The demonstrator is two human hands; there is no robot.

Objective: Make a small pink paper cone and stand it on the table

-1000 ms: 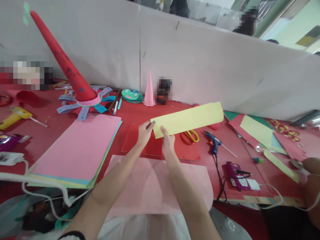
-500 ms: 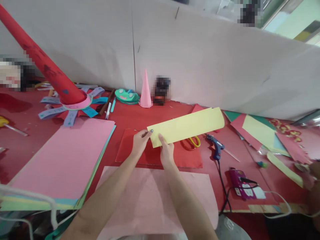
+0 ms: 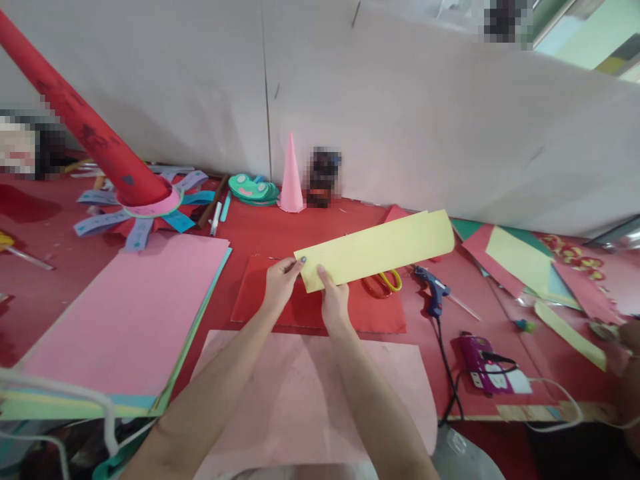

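A long strip of yellow paper (image 3: 385,247) is held up over the table, slanting up to the right with its far end curling. My left hand (image 3: 281,285) pinches its left corner between thumb and fingers. Along the lower edge, my right hand (image 3: 334,297) grips the strip with the thumb on top and the fingers hidden behind. Under the hands lies a sheet of red paper (image 3: 275,303). Yellow-handled scissors (image 3: 393,281) rest on it, partly covered by the strip. Nearer to me, a pale pink sheet (image 3: 315,400) spreads below my forearms.
A stack of coloured paper (image 3: 130,313) lies left, below a red cone (image 3: 100,143) with paper strips. A pink cone (image 3: 291,180) stands by the wall. To the right are a glue gun (image 3: 434,293), its cord, a purple power strip (image 3: 485,363) and paper scraps (image 3: 520,260).
The strip's far end has shifted slightly to the right and up. Both hands keep the same hold, and the camera view has moved a little.
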